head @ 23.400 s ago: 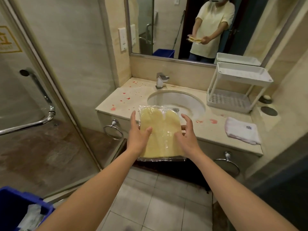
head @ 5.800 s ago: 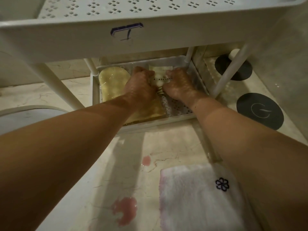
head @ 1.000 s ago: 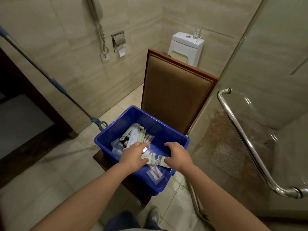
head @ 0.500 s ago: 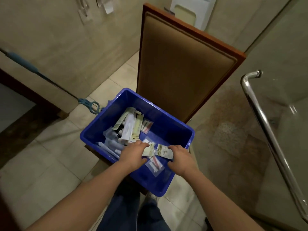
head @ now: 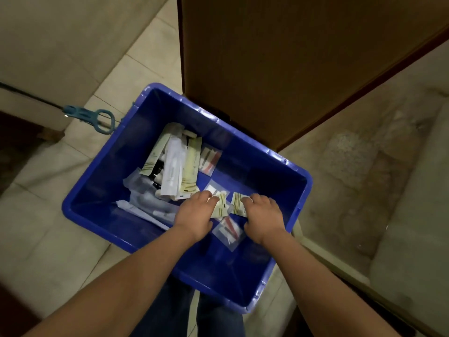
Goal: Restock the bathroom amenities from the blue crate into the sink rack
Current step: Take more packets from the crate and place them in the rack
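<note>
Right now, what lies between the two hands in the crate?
Head view: two striped sachets, one by the left hand, one by the right hand, in the blue crate.

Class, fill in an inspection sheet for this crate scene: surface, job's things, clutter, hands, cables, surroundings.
Surface: tiled floor; what the crate stands on is hidden.
Job's things: blue crate holds long white packets and clear bags.
Clutter: nothing seen.
Hands: left hand grips left striped sachet; right hand grips right striped sachet.
Cables: nothing seen.
Surroundings: padded chair back behind the crate; teal clip on a pole at left; sink rack not in view.
</note>
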